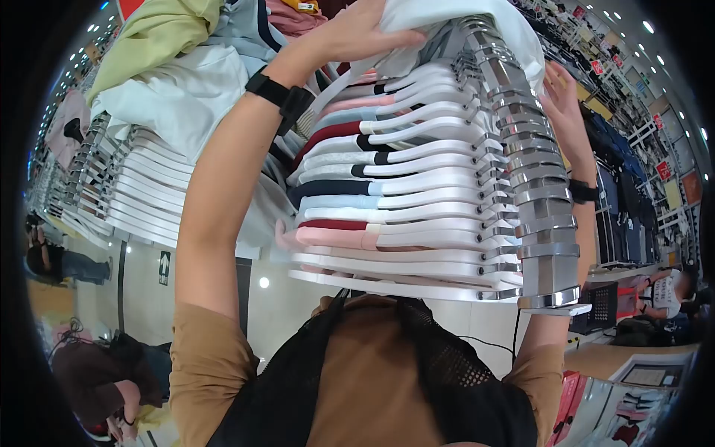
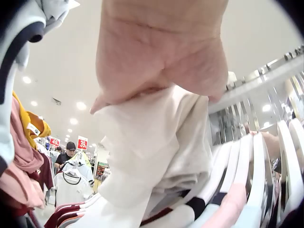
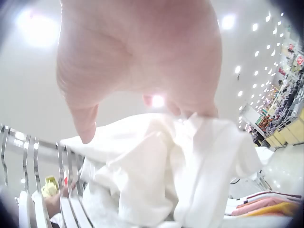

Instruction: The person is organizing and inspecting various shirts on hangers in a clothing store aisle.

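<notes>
A white garment (image 1: 506,22) lies bunched across the far end of the metal clothes rail (image 1: 547,186), over hangers loaded with folded-over clothes. My left hand (image 1: 369,33) grips its left side. In the left wrist view the cloth (image 2: 147,142) hangs from under the palm, and most fingertips are hidden. On the other side of the rail, my right hand (image 1: 566,108) holds the garment's right edge. The right wrist view shows the white cloth (image 3: 156,161) gathered at the fingers, with the thumb (image 3: 85,126) apart from it.
White hangers (image 1: 439,179) with pink, maroon, navy and grey clothes fill the rail in front of me. More piled clothes (image 1: 164,82) cover a second rack at left. Dark clothes racks (image 1: 614,201) stand at right, and a bending person (image 1: 104,387) is at lower left.
</notes>
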`<control>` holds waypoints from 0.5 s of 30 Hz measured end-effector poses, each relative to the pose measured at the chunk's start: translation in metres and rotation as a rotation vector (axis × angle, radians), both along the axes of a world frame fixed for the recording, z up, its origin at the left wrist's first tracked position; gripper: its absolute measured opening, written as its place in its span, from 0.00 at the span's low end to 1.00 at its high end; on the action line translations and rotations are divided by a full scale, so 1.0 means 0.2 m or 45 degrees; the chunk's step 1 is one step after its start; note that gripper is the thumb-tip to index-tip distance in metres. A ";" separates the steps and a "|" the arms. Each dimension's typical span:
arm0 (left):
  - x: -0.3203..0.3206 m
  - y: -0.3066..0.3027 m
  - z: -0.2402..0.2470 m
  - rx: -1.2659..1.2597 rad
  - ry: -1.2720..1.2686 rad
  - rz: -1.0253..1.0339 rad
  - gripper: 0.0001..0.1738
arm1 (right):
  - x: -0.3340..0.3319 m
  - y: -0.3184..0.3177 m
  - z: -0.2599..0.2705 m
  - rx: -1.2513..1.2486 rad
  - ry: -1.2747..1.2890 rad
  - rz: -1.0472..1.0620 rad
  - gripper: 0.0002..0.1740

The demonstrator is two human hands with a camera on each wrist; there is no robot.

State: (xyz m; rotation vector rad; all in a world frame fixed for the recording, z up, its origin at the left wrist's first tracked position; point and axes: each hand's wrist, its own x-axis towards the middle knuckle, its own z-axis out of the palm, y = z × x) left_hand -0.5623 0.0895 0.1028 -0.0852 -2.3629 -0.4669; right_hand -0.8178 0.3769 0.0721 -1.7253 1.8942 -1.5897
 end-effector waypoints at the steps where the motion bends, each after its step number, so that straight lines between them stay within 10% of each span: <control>1: 0.00 0.04 0.01 0.003 -0.012 -0.003 0.55 | 0.03 -0.09 -0.02 -0.074 0.043 -0.034 0.47; 7: 0.01 0.18 -0.01 -0.182 -0.173 0.550 0.55 | -0.04 -0.19 -0.18 -0.079 0.363 -0.142 0.41; 12: 0.26 0.17 0.01 -0.513 0.139 0.424 0.52 | 0.29 0.19 -0.02 -0.182 0.565 -0.411 0.33; 15: 0.50 0.36 0.01 0.191 -0.209 0.436 0.51 | 0.30 0.49 -0.08 -0.058 0.463 -0.317 0.29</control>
